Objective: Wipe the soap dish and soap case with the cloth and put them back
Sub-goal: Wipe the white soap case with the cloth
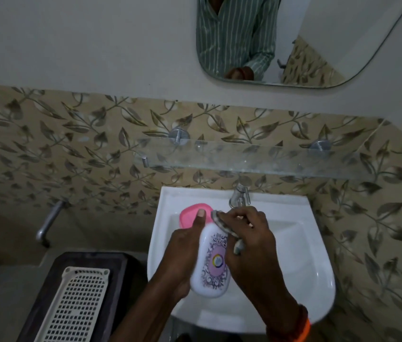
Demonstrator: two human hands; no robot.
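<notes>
My left hand [187, 253] grips a white soap case [213, 264] with a purple floral print, holding it upright over the white sink [301, 262]. Its thumb stretches up along the case's left edge. My right hand [249, 239] is closed on a striped grey cloth [222, 223], which is pressed against the top right of the case. A pink soap dish [192, 213] lies on the sink's back left ledge, partly hidden behind my left thumb.
A chrome tap [240, 193] juts over the basin's back. A glass shelf [256, 160] runs above it, below a mirror [298, 38]. Left of the sink, a cream perforated tray [76, 307] rests on a dark stand [120, 265]; a metal pipe [49, 222] sticks out of the wall.
</notes>
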